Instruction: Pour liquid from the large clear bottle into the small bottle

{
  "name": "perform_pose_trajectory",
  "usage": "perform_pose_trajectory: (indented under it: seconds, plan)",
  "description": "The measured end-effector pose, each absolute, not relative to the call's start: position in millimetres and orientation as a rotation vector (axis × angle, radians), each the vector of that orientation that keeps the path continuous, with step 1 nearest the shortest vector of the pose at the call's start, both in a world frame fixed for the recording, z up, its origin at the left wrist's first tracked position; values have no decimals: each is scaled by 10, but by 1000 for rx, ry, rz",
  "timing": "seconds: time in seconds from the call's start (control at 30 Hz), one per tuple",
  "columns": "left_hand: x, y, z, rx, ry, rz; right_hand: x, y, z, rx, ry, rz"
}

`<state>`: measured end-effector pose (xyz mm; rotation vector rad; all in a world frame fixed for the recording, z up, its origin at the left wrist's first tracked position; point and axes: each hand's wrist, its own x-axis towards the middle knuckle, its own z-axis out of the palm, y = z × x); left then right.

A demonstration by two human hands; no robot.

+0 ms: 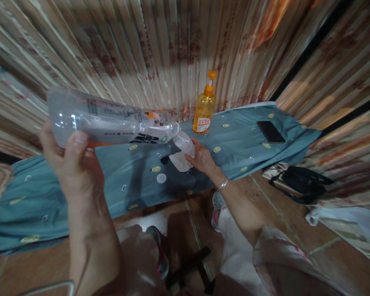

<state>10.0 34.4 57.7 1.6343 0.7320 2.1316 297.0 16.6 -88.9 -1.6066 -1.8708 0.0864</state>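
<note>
My left hand (pixel 75 164) is wrapped round the base end of a large clear plastic bottle (pixel 111 123) with printed labels. The bottle lies nearly level in the air, its neck pointing right. At its mouth is a small clear rounded container (pixel 184 142), tilted, with my right hand (pixel 202 157) closed on its right side. Whether the two openings touch I cannot tell. Just below the container is a white piece (pixel 181 161), which may be part of it or separate. On the cloth nearby are a small black object (pixel 165 159) and a whitish round disc (pixel 161 178).
An orange pump bottle (pixel 204 109) stands upright at the back of the cloth-covered table (pixel 117 185). A dark phone (pixel 270 131) lies farther right. Pleated curtains hang behind. A black bag (pixel 305 181) is at the right, beyond the table's front edge.
</note>
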Motion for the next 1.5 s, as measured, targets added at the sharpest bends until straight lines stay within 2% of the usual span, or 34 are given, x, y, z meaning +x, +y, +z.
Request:
perform_pose_trajectory:
  seconds: [0.47,1.3,1.5]
  plan:
    - [58,320,617,1730,827,2023,2967,179,-896,-1630,-1881,113]
    - [132,342,661,1672,681,2065,2970,180,-907,-1613,-1887,110]
    - [199,300,720,1760,775,2030,2965,172,-885,-1620,-1882,94]
